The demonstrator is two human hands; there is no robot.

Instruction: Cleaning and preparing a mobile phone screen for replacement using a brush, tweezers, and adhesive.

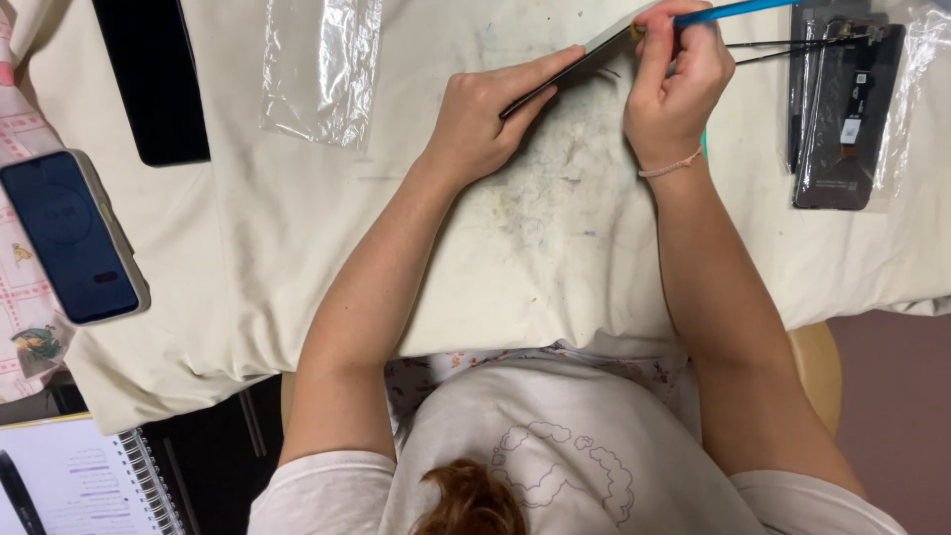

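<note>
Here, line by line:

Left hand [482, 124]: grasps a thin dark phone panel [557, 77] by its lower end, thumb on top and fingers beneath, tilting it edge-on, apparently so its seam faces the tool.

Right hand [677, 84]: clenched around a blue-handled tool [735, 11], pinched like a pen, its tip at the panel's upper end; probably held short for fine control.

Phone panel: near the far edge of the bench, about midway along it, lifted off the cloth between the 2 hands.

Bench cover: a cream cloth [297, 248], smudged and speckled right under the hands.

Tweezers [792, 48]: thin dark prongs just beside the right hand, pointing toward it, likely kept within easy reach.

Right plastic bag [916, 69]: clear, by the bench's right edge; 1 dark phone back part [844, 129] with small labels lies partly in or on it; I cannot tell which.

Left plastic bag [319, 64]: clear and flat near the far edge, left of the hands; nothing shows inside.

Dark slab [149, 79]: at the far left corner, apart from the work.

Blue-screened phone [71, 238]: in a pale case at the left edge, screen up.

Spiral notebook [89, 481]: below the bench's near left corner.
</note>
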